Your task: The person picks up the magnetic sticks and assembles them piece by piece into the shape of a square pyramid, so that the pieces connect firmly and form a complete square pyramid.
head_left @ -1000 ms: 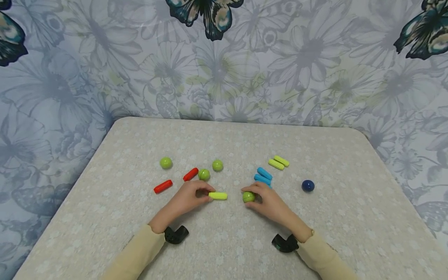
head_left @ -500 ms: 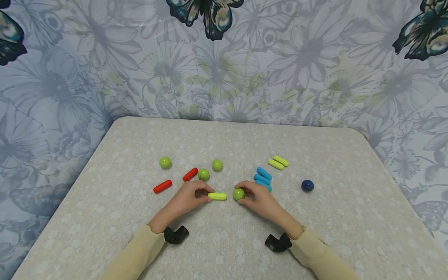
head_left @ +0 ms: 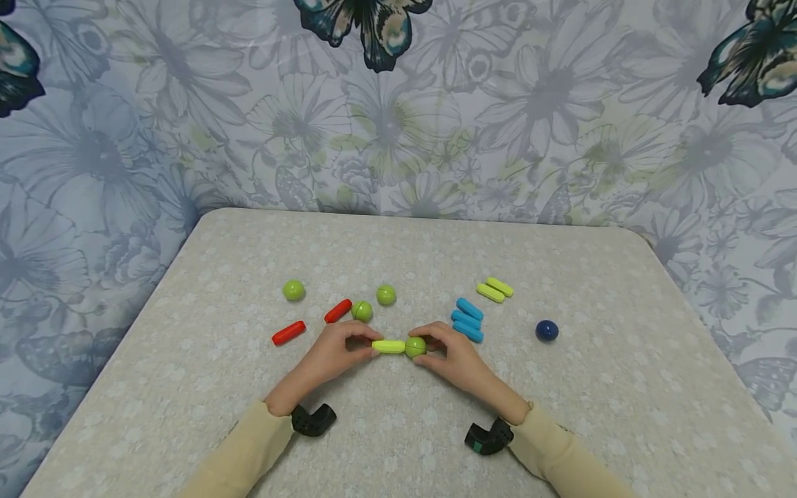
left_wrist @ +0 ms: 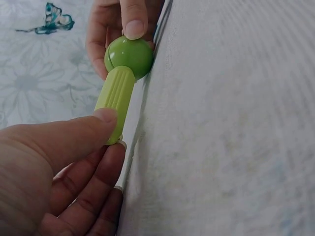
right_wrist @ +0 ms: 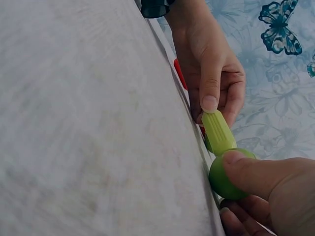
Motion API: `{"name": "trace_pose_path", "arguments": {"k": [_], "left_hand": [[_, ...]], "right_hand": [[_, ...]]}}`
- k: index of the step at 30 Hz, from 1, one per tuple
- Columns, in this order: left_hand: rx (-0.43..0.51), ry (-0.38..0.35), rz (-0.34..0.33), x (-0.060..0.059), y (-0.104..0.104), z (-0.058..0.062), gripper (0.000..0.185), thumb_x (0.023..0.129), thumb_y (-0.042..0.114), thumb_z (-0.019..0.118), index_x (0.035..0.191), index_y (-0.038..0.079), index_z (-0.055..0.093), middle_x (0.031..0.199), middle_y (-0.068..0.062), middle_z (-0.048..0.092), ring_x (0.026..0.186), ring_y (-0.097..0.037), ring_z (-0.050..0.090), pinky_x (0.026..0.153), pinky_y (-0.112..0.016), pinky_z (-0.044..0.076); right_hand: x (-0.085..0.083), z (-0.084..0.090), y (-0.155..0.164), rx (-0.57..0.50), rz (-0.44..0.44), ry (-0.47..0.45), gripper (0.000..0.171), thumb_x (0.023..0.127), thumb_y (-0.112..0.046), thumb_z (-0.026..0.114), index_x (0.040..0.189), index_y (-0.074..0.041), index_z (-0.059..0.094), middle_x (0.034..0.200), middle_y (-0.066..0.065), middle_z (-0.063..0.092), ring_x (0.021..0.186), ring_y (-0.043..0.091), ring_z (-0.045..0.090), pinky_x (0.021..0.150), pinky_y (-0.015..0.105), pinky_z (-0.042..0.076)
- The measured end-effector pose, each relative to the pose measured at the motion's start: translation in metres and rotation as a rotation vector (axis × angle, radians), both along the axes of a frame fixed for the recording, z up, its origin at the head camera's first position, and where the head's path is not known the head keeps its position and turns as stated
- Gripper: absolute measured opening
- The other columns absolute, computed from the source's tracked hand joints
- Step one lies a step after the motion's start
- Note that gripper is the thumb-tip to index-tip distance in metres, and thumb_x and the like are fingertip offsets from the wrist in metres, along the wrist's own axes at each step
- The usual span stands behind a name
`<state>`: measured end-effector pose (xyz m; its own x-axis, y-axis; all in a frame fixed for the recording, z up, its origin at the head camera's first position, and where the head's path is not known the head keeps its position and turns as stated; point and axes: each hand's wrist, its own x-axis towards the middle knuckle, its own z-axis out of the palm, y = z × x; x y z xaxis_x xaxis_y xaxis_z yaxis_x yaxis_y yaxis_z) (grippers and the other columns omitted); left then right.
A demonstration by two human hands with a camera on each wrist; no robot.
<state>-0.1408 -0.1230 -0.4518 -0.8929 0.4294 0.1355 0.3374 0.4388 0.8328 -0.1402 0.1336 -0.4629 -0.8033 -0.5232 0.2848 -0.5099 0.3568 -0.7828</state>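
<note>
A ridged yellow-green stick (head_left: 389, 346) lies lengthwise between the two hands, its right end against a green ball (head_left: 415, 347). My left hand (head_left: 341, 346) pinches the stick's left end between thumb and fingers. On the other side, my right hand (head_left: 456, 351) grips the ball from the right. In the left wrist view the stick (left_wrist: 116, 96) meets the ball (left_wrist: 133, 56) end-on. The right wrist view shows the same contact, with the right thumb pressed on the ball (right_wrist: 224, 179); whether the two are locked together cannot be told.
Beyond the left hand lie two red sticks (head_left: 289, 333) and several green balls (head_left: 386, 294). Blue sticks (head_left: 468, 320), two yellow-green sticks (head_left: 495, 290) and a dark blue ball (head_left: 547, 330) rest to the right. A patterned cloth covers the table (head_left: 548, 256).
My right hand has moved left with the green ball, closing the gap until it meets the yellow-green stick. The left hand has stayed nearly still, holding the stick.
</note>
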Motion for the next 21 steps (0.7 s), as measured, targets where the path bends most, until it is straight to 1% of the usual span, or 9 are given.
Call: {"name": "trace_pose_path", "arguments": {"k": [4, 6, 7, 8, 11, 13, 14, 18, 21], "left_hand": [[0.000, -0.002, 0.004, 0.0007, 0.0001, 0.0019, 0.022, 0.080, 0.009, 0.075, 0.101, 0.011, 0.072, 0.093, 0.006, 0.065, 0.086, -0.012, 0.059, 0.078, -0.034, 0.048], [-0.003, -0.001, 0.003, 0.0008, 0.0001, 0.0026, 0.022, 0.080, 0.009, 0.075, 0.101, 0.011, 0.072, 0.093, 0.006, 0.065, 0.086, -0.012, 0.059, 0.078, -0.034, 0.048], [-0.004, 0.002, 0.002, 0.0009, 0.0004, 0.0028, 0.022, 0.080, 0.008, 0.075, 0.101, 0.011, 0.072, 0.093, 0.006, 0.065, 0.086, -0.012, 0.059, 0.078, -0.033, 0.048], [-0.006, 0.005, 0.001, 0.0010, 0.0006, 0.0028, 0.022, 0.080, 0.008, 0.075, 0.101, 0.011, 0.072, 0.093, 0.006, 0.065, 0.085, -0.012, 0.059, 0.078, -0.033, 0.048], [-0.008, 0.015, 0.000, 0.0008, 0.0011, 0.0024, 0.022, 0.080, 0.007, 0.075, 0.101, 0.011, 0.072, 0.093, 0.006, 0.064, 0.085, -0.012, 0.059, 0.078, -0.033, 0.048], [-0.008, 0.021, 0.001, 0.0006, 0.0012, 0.0021, 0.022, 0.080, 0.008, 0.075, 0.101, 0.011, 0.072, 0.092, 0.006, 0.064, 0.085, -0.012, 0.059, 0.078, -0.033, 0.048], [-0.006, 0.022, 0.001, 0.0005, 0.0012, 0.0017, 0.022, 0.080, 0.008, 0.075, 0.101, 0.011, 0.072, 0.092, 0.007, 0.064, 0.085, -0.012, 0.059, 0.078, -0.033, 0.048], [0.000, 0.017, 0.007, 0.0005, 0.0003, 0.0015, 0.022, 0.080, 0.009, 0.075, 0.102, 0.011, 0.072, 0.092, 0.007, 0.064, 0.086, -0.012, 0.059, 0.079, -0.034, 0.048], [0.016, 0.014, 0.027, 0.0007, -0.0015, 0.0049, 0.021, 0.081, 0.007, 0.074, 0.101, 0.008, 0.072, 0.094, 0.003, 0.066, 0.086, -0.011, 0.060, 0.080, -0.035, 0.048]], "right_hand": [[0.0004, 0.0007, -0.0006, -0.004, -0.008, -0.014, 0.039, 0.081, -0.010, 0.074, 0.117, -0.009, 0.062, 0.108, 0.002, 0.061, 0.092, 0.017, 0.059, 0.076, 0.032, 0.050], [0.0008, 0.0017, -0.0018, -0.009, -0.012, -0.023, 0.039, 0.080, -0.006, 0.074, 0.117, -0.005, 0.062, 0.107, 0.007, 0.061, 0.092, 0.021, 0.060, 0.076, 0.036, 0.051], [0.0035, 0.0076, -0.0028, -0.010, -0.012, -0.023, 0.038, 0.080, -0.004, 0.074, 0.116, -0.003, 0.062, 0.107, 0.009, 0.062, 0.091, 0.024, 0.060, 0.075, 0.037, 0.051], [0.0036, 0.0076, -0.0024, -0.012, -0.011, -0.019, 0.038, 0.080, -0.004, 0.074, 0.116, -0.002, 0.062, 0.107, 0.009, 0.062, 0.091, 0.024, 0.060, 0.075, 0.037, 0.051], [0.0035, 0.0082, -0.0022, -0.004, -0.013, -0.015, 0.038, 0.080, -0.004, 0.074, 0.116, -0.002, 0.062, 0.106, 0.008, 0.062, 0.091, 0.022, 0.060, 0.075, 0.036, 0.051], [0.0029, 0.0078, -0.0009, 0.002, -0.010, -0.001, 0.038, 0.081, -0.008, 0.074, 0.117, -0.005, 0.063, 0.106, 0.003, 0.062, 0.091, 0.017, 0.059, 0.075, 0.031, 0.050], [0.0003, 0.0021, 0.0005, 0.003, -0.011, 0.004, 0.038, 0.081, -0.010, 0.075, 0.117, -0.007, 0.063, 0.107, 0.001, 0.061, 0.092, 0.015, 0.059, 0.075, 0.029, 0.050], [0.0003, 0.0019, 0.0013, 0.004, -0.015, 0.014, 0.038, 0.080, -0.010, 0.075, 0.116, -0.008, 0.063, 0.107, 0.000, 0.062, 0.091, 0.014, 0.059, 0.075, 0.028, 0.050], [0.0009, 0.0015, 0.0021, 0.000, -0.013, 0.015, 0.038, 0.080, -0.009, 0.075, 0.117, -0.008, 0.063, 0.108, 0.001, 0.062, 0.092, 0.014, 0.060, 0.075, 0.028, 0.050]]}}
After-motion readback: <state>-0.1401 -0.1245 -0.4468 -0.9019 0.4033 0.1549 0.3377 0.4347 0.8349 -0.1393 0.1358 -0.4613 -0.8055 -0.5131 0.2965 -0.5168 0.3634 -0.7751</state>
